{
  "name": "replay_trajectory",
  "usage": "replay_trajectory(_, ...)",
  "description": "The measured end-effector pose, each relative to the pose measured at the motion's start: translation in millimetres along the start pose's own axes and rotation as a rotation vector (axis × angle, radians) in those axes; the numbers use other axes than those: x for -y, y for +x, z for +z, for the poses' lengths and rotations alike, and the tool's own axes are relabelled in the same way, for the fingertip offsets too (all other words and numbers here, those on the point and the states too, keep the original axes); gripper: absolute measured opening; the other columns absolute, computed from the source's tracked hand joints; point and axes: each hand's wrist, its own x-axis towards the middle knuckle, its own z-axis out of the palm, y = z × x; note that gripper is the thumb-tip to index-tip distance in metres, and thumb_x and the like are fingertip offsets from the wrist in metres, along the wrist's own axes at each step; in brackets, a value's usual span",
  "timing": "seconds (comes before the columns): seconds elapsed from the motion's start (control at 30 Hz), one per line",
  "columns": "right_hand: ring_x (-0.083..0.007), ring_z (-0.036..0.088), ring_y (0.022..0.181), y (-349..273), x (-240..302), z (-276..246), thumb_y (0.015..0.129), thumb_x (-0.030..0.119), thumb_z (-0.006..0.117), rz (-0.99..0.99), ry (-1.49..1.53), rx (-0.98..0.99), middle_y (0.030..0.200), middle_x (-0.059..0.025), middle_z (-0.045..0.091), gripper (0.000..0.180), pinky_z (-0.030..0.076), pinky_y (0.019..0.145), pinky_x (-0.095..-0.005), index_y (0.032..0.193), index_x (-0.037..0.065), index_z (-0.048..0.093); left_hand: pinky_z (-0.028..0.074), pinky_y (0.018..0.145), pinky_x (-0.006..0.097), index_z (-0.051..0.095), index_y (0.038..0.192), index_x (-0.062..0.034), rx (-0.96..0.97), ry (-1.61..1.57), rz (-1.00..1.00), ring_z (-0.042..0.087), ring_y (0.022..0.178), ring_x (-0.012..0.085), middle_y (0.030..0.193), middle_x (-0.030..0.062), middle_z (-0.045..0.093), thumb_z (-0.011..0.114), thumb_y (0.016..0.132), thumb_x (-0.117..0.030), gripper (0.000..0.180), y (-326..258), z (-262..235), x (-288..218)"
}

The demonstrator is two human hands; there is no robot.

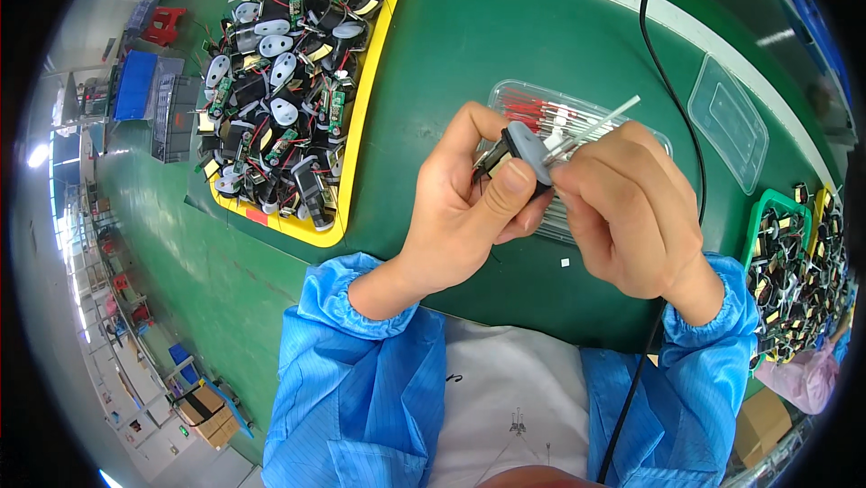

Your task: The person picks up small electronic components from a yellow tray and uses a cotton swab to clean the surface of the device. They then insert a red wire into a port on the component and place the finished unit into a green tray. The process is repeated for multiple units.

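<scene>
My left hand (pixel 456 208) is closed around a small black housing with a grey oval cap (pixel 530 151), the thumb lying along its side. Close against the cap, my right hand (pixel 636 204) has its thumb and index finger pinched together. From that pinch a pale, thin stick (pixel 606 122) slants up and to the right, and thin light strands show beside it. The fingers hide where the stick ends at the cap. Beneath both hands stands a clear plastic box (pixel 666 142) holding many thin red and white pieces (pixel 525 109), partly covered by the hands.
A yellow tray (pixel 368 109) piled with similar black-and-grey housings, boards and wires stands at the left. A clear lid (pixel 729 124) lies at the right, past a black cable (pixel 678 82). A green tray (pixel 756 217) of parts is further right. A small white square (pixel 566 262) lies near me.
</scene>
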Motion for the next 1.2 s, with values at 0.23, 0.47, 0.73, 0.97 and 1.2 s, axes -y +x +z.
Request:
replay_trajectory(0.23, -0.0262, 0.054, 0.057, -4.0, 1.5, 4.6, 0.069, -0.013, 0.065, 0.027, 0.001, -0.035, 0.075, -0.0165, 0.057, 0.022, 0.044, 0.048, -0.033, 0.088, -0.008, 0.057, 0.026, 0.043, 0.019, 0.037, 0.098, -0.0053, 0.01, 0.065, -0.004, 0.035, 0.049, 0.0033, 0.061, 0.002, 0.047, 0.052, 0.095, -0.02, 0.021, 0.7, -1.6, 2.0)
replay_trajectory(0.47, -0.028, 0.057, 0.061, -2.0, -1.8, 2.4, 0.051, -0.006, 0.067, 0.007, -0.041, 0.012, 0.074, -0.0155, 0.057, 0.034, 0.05, 0.053, -0.0359, 0.084, -0.011, 0.057, 0.025, 0.045, 0.021, 0.039, 0.1, -0.0058, 0.078, -0.144, -0.067, 0.03, 0.05, 0.0053, 0.063, 0.0034, 0.045, 0.048, 0.097, -0.026, 0.023, 3.0, -3.0, 0.8)
replay_trajectory(0.73, -0.0262, 0.057, 0.06, 2.0, -1.0, -2.4, 0.063, -0.011, 0.067, 0.129, 0.126, -0.052, 0.073, -0.014, 0.058, 0.022, 0.048, 0.052, -0.0344, 0.083, -0.009, 0.06, 0.028, 0.047, 0.02, 0.04, 0.103, -0.006, 0.133, -0.176, -0.098, 0.034, 0.054, 0.0071, 0.068, 0.0066, 0.047, 0.047, 0.096, -0.033, 0.029, 3.9, -2.4, 0.1)
replay_trajectory(0.97, -0.0248, 0.056, 0.059, 0.0, -4.2, 1.3, 0.066, -0.012, 0.065, 0.112, 0.14, -0.065, 0.074, -0.0141, 0.058, 0.021, 0.045, 0.05, -0.0327, 0.085, -0.008, 0.059, 0.03, 0.049, 0.02, 0.04, 0.103, -0.0056, 0.113, -0.159, -0.102, 0.038, 0.058, 0.0083, 0.071, 0.0074, 0.049, 0.047, 0.096, -0.034, 0.03, 3.6, -3.1, -1.4)
replay_trajectory(1.2, -0.0255, 0.056, 0.059, 0.9, -4.9, 0.6, 0.065, -0.012, 0.064, 0.084, 0.113, -0.048, 0.073, -0.0141, 0.058, 0.021, 0.045, 0.05, -0.0333, 0.084, -0.008, 0.059, 0.03, 0.049, 0.021, 0.04, 0.102, -0.0051, 0.102, -0.175, -0.1, 0.038, 0.057, 0.008, 0.07, 0.0072, 0.049, 0.048, 0.096, -0.031, 0.028, 3.7, -4.4, 0.1)
